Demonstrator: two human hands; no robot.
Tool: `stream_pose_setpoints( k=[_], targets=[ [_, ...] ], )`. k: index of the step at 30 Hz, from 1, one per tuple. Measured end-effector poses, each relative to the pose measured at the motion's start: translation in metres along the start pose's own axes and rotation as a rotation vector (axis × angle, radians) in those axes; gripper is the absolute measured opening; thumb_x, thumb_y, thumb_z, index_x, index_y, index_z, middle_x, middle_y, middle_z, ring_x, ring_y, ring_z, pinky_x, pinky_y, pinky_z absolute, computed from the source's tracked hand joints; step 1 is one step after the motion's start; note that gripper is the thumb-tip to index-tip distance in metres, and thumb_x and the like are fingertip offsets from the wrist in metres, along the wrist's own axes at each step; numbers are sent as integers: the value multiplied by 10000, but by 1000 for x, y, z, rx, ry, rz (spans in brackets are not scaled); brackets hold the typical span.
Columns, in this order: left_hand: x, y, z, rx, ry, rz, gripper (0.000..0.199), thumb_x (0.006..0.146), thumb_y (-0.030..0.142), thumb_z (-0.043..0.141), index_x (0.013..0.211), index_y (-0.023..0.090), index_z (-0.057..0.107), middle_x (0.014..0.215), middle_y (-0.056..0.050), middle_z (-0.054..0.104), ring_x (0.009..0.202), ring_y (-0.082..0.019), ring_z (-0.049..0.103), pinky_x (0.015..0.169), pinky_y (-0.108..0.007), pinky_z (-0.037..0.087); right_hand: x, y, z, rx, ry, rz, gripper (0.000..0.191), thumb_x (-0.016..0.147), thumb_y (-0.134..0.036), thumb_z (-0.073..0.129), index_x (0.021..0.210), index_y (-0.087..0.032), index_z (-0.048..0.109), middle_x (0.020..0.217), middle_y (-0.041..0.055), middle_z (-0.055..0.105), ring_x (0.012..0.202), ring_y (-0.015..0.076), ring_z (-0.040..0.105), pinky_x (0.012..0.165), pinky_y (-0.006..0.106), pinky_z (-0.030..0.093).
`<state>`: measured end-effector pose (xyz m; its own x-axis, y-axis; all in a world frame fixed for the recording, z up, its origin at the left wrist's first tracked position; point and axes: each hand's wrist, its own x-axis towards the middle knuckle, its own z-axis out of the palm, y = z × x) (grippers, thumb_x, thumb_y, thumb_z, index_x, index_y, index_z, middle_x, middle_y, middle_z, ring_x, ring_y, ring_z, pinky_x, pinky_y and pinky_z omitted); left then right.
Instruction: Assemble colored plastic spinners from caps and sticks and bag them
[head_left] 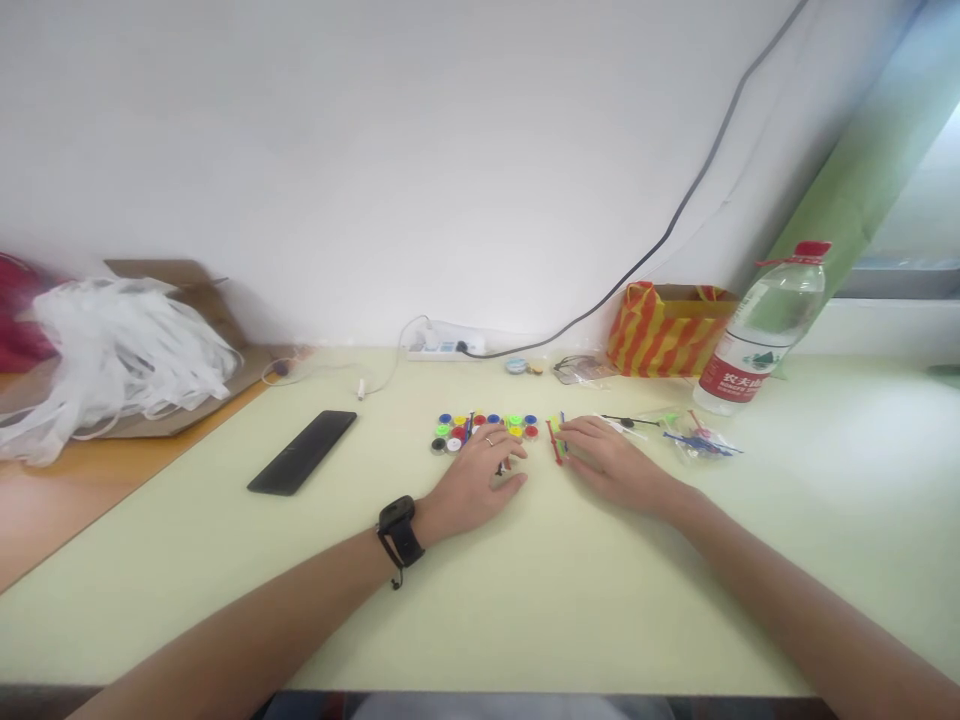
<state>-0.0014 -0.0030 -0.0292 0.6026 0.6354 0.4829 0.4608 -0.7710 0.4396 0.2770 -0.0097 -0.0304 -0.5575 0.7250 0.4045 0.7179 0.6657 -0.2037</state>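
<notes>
While discs [457,434] are set out in rows on the bench [525,600], some are covered by the left hand [474,475]; coloured sticks [555,442] are placed at the fingers of the right hand [619,465]. Whether anything is grasped by either hand cannot be told.

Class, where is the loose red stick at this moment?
In the head view, the red stick lies on the table, just right of centre, between the left hand and the right hand, close beside the latter.
</notes>
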Motion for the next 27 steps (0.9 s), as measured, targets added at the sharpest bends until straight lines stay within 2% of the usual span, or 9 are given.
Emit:
stream_pose_setpoints(
  k=[9, 13, 16, 20, 22, 27],
  targets=[
    [-3, -3, 2, 97, 3, -65, 244, 917, 239, 667, 1161, 243, 651, 1384, -70, 623, 1482, -325, 347, 1247, -591, 297, 1, -12, 2, -58, -42, -23, 312, 989, -220, 549, 1289, -228, 634, 1317, 136, 625, 1275, 331, 514, 1067, 541, 466],
    [-5, -6, 4, 130, 42, -107, 260, 930, 253, 653, 1189, 245, 662, 1414, -87, 595, 1509, -331, 313, 1232, -593, 323, 1, -14, 1, -46, -43, -29, 322, 977, -227, 572, 1294, -221, 631, 1268, 142, 640, 1236, 330, 531, 1043, 533, 479],
    [-5, -8, 1, 152, 27, -129, 301, 947, 310, 650, 1238, 233, 656, 1477, -107, 548, 1528, -362, 272, 1219, -619, 324, 1, -14, 0, -40, -41, -24, 312, 984, -230, 562, 1288, -230, 633, 1266, 139, 640, 1228, 331, 535, 1027, 537, 484],
    [-2, -8, -12, 150, -118, -34, 430, 978, 419, 618, 1372, 249, 597, 1595, -108, 439, 1544, -394, 218, 1208, -649, 312, 1, -13, -1, -19, -47, -20, 309, 992, -244, 553, 1291, -244, 634, 1245, 134, 648, 1212, 326, 547, 1013, 536, 490],
    [0, -10, -20, 161, -157, 22, 445, 974, 432, 622, 1387, 269, 592, 1605, -97, 429, 1535, -395, 237, 1204, -638, 320, 1, -12, -1, -10, -50, -15, 333, 993, -257, 552, 1319, -250, 619, 1235, 135, 653, 1203, 329, 555, 1003, 541, 495],
    [7, -19, -31, 187, -110, 95, 431, 900, 387, 711, 1304, 259, 633, 1417, -114, 589, 1440, -373, 375, 1178, -577, 370, 0, -11, -1, -6, -46, -6, 391, 1001, -280, 542, 1389, -246, 571, 1264, 140, 650, 1223, 335, 550, 1024, 551, 484]
  ],
)
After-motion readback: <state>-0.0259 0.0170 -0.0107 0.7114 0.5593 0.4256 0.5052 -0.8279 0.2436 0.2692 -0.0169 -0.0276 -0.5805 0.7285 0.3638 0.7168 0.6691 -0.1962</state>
